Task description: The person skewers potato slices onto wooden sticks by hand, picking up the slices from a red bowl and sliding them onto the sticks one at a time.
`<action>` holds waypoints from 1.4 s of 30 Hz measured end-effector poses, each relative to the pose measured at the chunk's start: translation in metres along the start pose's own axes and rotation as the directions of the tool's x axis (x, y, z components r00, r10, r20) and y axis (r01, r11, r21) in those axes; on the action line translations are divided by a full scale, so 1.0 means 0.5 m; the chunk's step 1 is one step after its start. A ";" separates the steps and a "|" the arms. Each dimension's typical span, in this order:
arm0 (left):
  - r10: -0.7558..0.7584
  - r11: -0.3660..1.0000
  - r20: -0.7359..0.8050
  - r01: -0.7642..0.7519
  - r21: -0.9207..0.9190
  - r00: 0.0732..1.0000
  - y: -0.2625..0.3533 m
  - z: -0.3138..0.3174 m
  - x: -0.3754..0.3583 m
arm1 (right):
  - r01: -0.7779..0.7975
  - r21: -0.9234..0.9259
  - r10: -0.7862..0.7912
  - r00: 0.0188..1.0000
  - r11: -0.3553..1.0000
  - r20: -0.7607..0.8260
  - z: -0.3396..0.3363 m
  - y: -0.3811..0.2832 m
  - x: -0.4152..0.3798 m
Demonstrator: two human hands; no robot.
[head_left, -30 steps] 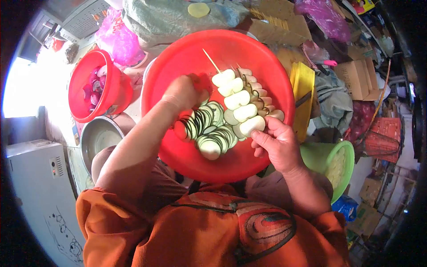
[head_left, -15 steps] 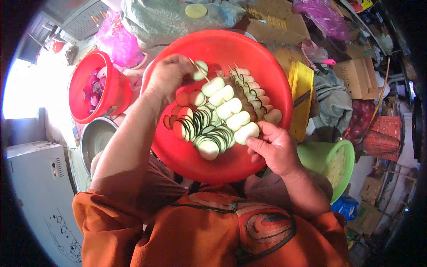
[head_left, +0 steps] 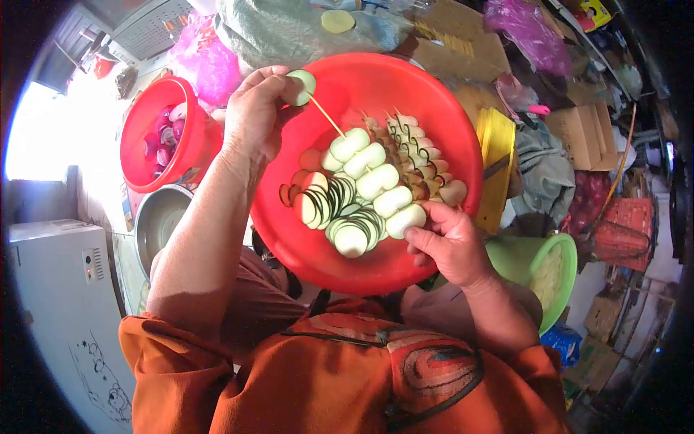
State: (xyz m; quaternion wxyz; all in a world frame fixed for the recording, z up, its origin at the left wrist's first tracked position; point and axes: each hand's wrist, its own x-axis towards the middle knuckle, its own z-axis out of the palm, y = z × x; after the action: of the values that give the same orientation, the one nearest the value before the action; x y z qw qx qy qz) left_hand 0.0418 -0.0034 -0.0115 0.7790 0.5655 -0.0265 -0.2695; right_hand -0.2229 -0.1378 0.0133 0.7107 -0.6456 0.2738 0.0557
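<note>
My left hand [head_left: 259, 108] pinches a round zucchini slice [head_left: 300, 87], pale with a dark green rim, at the tip of a thin wooden skewer [head_left: 327, 114]. Further down that skewer sits a row of folded zucchini slices [head_left: 377, 181]. At its lower end, my right hand [head_left: 452, 242] grips the skewer by the last folded slice, thumb on top. All this is held over a large red basin [head_left: 311, 267]. In the basin lie loose fanned zucchini slices [head_left: 350, 235] on the left and several finished skewers [head_left: 416, 155] on the right.
To the left stand a red bucket [head_left: 189, 101] of cut purple onions and a metal bowl [head_left: 144, 217]. A yellow crate [head_left: 497, 159] and a tilted green bucket [head_left: 517, 253] are at right. Behind the basin are a sack [head_left: 267, 36] and an opened cardboard box [head_left: 463, 43].
My left hand has moved up and left with the slice, away from the folded row, so more bare skewer shows. My right hand keeps its grip, and the view has shifted slightly.
</note>
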 end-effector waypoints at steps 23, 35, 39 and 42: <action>-0.460 0.881 0.241 0.404 0.248 0.855 -0.024 0.034 -0.030 | 0.008 0.017 -0.008 1.000 1.000 -0.014 -0.009 0.007 0.011; -0.266 0.879 0.146 0.178 0.442 0.953 -0.065 0.033 -0.004 | 0.037 0.086 -0.029 0.995 0.996 -0.092 -0.020 0.003 0.013; -0.185 0.407 0.299 -0.204 0.890 0.936 -0.128 0.019 0.000 | 0.039 0.100 -0.029 0.994 0.994 -0.103 -0.022 0.009 0.015; -0.282 -0.052 0.297 -0.323 0.945 0.912 -0.177 0.023 0.001 | 0.035 0.095 -0.026 0.995 0.995 -0.094 -0.024 0.013 0.014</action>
State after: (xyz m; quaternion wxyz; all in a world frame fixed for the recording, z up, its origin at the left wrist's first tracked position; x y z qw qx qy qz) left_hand 0.0036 -0.0324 -0.0865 0.0996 0.8792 -0.3843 -0.2633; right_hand -0.2236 -0.1501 0.0040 0.7283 -0.6165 0.2991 0.0014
